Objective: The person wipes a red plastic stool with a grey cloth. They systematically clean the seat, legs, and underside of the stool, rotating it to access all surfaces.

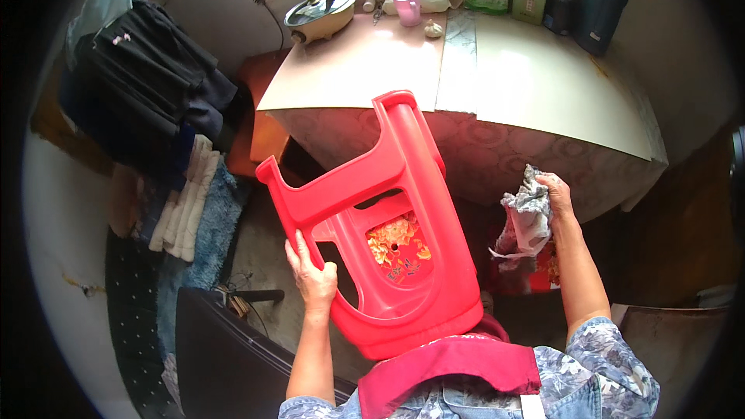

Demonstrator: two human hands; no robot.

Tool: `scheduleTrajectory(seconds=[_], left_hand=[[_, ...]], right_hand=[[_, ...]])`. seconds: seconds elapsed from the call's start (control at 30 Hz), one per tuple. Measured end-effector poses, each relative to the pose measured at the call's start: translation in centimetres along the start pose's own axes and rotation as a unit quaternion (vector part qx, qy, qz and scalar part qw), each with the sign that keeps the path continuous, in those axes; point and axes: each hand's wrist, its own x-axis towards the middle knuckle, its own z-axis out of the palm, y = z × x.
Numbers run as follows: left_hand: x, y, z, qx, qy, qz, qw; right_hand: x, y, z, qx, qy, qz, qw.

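A red plastic stool [460, 267] is tipped on its side in front of me, its legs pointing away toward the table. Flowers are printed on its seat [401, 244], seen through the opening between the legs. My left hand [312, 276] grips the stool's left edge, thumb on the near side. Off to the right, my right hand [557, 192] holds a crumpled grey-and-white cloth [529, 215], which hangs down clear of the stool. Below the cloth, part of another red item with a floral print [547, 270] shows low by the table.
Ahead stands a table with pale boards [355, 64], bearing an electric pan [320, 14], a pink mug [407, 9], a garlic bulb [433, 29] and a dark flask [602, 6]. Dark clothes [145, 70] hang at left. A black panel [227, 355] stands near my left arm.
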Motion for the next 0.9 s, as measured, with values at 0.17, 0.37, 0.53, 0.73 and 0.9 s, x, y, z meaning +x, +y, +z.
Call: scheduleTrajectory(seconds=[0.17, 0.37, 0.53, 0.73, 0.9], left_hand=[[4.6, 8.4, 0.5, 0.009, 0.055, 0.186, 0.981], [12.5, 18.0, 7.7, -0.027, -0.052, 0.125, 0.99], [14.1, 19.2, 9.6, 0.07, -0.1, 0.09, 0.988], [15.8, 10.2, 7.6, -0.054, -0.069, 0.136, 0.987], [14.6, 11.7, 6.5, -0.077, -0.068, 0.136, 0.985]], right_hand=[[-0.9, -3.8, 3.3, 0.057, -0.103, 0.013, 0.993], [0.6, -4.0, 14.5, 0.022, -0.087, -0.149, 0.985], [-0.8, 0.7, 20.6, -0.104, -0.064, -0.223, 0.967], [-2.2, 2.4, 21.7, -0.006, -0.191, -0.069, 0.979], [1.8, 1.8, 22.1, -0.065, -0.05, -0.239, 0.967]])
